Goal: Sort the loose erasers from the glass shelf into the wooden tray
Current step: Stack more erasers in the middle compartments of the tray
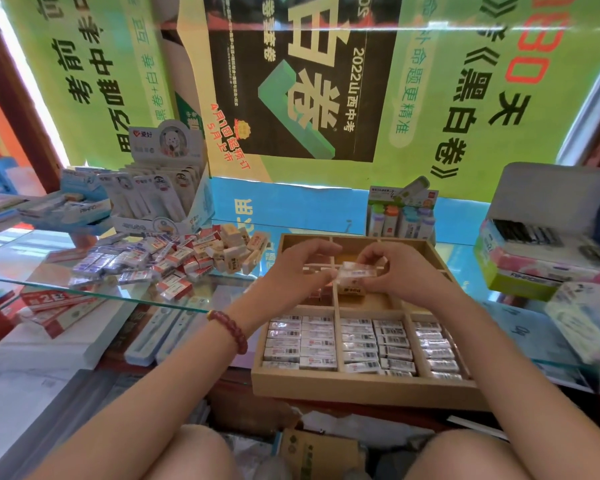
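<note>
Green posters w/ a black poster btwn them hang ahead of me; daylight glows at left by a red-brown frame.

There's one camera, on my head, facing forward and down along my forearms. It sits close: my left hand and right hand fill the middle over the tray, with my knees at the near edge. The wide lens reaches the far posters. The eraser between my fingers looks blurred, I think.
</note>
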